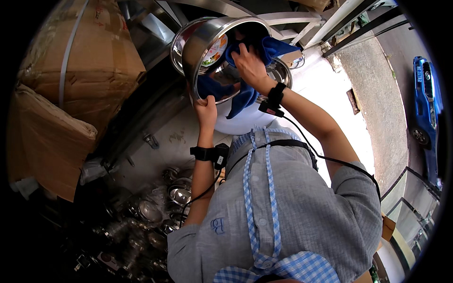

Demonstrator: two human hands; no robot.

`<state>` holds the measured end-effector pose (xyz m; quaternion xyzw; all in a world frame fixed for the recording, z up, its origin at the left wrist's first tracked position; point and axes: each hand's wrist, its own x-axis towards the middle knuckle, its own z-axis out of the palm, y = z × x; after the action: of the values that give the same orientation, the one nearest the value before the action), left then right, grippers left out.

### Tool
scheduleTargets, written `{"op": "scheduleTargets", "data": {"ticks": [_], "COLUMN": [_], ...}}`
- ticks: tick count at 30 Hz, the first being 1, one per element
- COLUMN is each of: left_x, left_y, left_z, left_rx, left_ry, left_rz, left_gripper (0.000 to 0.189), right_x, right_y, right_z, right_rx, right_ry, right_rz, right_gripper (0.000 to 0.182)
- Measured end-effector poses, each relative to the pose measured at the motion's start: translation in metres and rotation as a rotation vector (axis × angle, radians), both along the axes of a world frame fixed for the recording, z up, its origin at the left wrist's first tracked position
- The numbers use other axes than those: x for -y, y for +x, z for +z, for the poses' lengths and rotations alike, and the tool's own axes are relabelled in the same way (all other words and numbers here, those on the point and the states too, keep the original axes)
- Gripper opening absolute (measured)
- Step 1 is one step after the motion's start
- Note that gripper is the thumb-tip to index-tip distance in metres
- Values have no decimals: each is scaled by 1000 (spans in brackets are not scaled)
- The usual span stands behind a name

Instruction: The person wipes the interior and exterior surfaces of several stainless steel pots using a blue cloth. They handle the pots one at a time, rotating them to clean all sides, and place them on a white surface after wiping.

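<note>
My left hand [206, 109] grips the near rim of a large stainless steel basin [198, 46], which is tilted with its mouth towards the right. My right hand [249, 65] presses a blue cloth [274, 49] against the inside of that basin; one end of the cloth hangs below the rim. A colourful round sticker [216, 49] shows on the basin's inner surface. Behind it is another shiny steel basin [176, 53], partly hidden. A further steel bowl [285, 72] shows below the right wrist, beside the held basin.
Large cardboard boxes [81, 53] stand at the left, one bound with a pale strap. Many steel pots and bowls [148, 210] lie on the floor at lower left. A white rounded surface [230, 118] is under the basin. Metal framing [293, 17] runs behind. Outside at right is a blue car [426, 106].
</note>
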<state>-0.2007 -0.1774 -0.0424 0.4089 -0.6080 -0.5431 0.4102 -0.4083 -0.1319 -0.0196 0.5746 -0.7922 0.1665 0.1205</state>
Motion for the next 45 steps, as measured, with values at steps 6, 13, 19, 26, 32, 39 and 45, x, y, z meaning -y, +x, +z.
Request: {"op": "scheduleTargets", "data": {"ticks": [6, 13, 19, 26, 32, 39, 45], "left_x": [-5, 13, 3, 5, -6, 5, 8], "left_y": [-10, 6, 3, -3, -10, -1, -1], "left_z": [0, -34, 3, -2, 16, 4, -15], "left_rx": [-52, -56, 73, -28, -154, -52, -144], "left_ry": [13, -123, 88, -25, 60, 102, 111], "left_rz": [28, -9, -24, -12, 96, -17, 56], "left_gripper": [12, 11, 9, 10, 14, 13, 7], "right_x": [-2, -7, -4, -12, -36, -26, -39], "right_y": [40, 41, 9, 65, 44, 44, 59], "right_z": [-4, -4, -6, 7, 11, 9, 16], "right_rx": [417, 633, 120, 825, 419, 578, 613], "right_ry": [-42, -32, -30, -10, 23, 3, -14], "right_rz": [104, 375, 52, 285, 195, 250, 261], "right_gripper": [35, 45, 34, 55, 35, 37, 41]}}
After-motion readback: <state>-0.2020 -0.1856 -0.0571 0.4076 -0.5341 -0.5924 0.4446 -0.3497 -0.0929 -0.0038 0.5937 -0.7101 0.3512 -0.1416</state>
